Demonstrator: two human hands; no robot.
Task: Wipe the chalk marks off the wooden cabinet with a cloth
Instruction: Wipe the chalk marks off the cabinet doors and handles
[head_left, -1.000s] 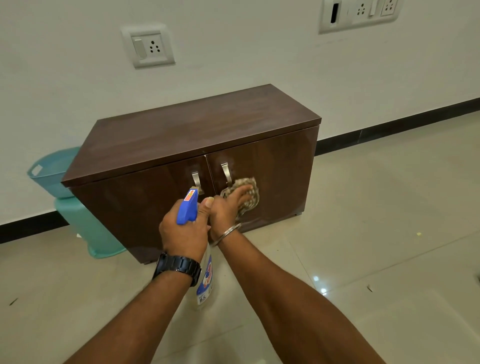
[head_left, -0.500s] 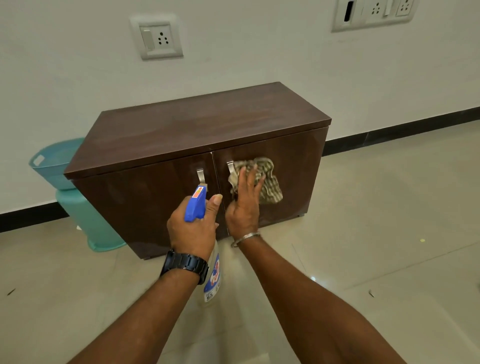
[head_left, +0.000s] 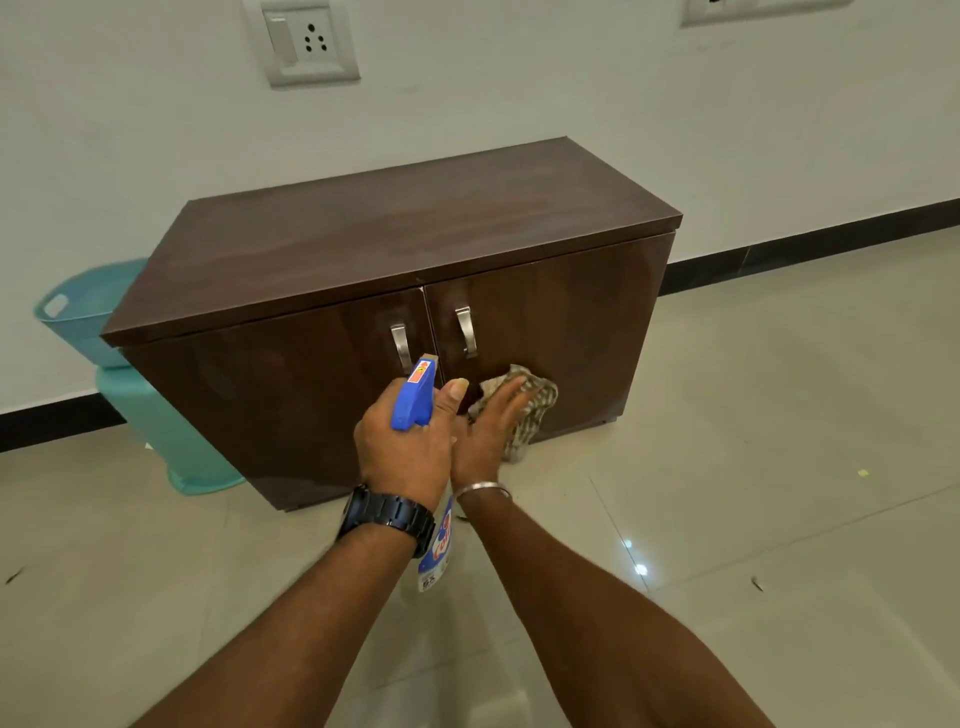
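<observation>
A dark brown wooden cabinet (head_left: 322, 249) with two glossy doors and metal handles stands on the floor against the wall. My right hand (head_left: 485, 431) presses a patterned beige cloth (head_left: 530, 410) flat against the lower part of the right door, below its handle (head_left: 466, 331). My left hand (head_left: 405, 447) grips a spray bottle (head_left: 415, 400) with a blue trigger head, held in front of the gap between the doors; the bottle's body hangs below my wrist. I see no clear chalk marks on the doors.
A teal plastic bin (head_left: 83, 312) sits on a teal stool (head_left: 171, 436) to the cabinet's left. Light glossy floor tiles (head_left: 779, 441) spread around. A black skirting strip (head_left: 805, 244) runs along the white wall, with a socket plate (head_left: 304, 44) above.
My right hand has slid the cloth down the right door, from beside the handle to the lower part. The left hand with the spray bottle stays in about the same place.
</observation>
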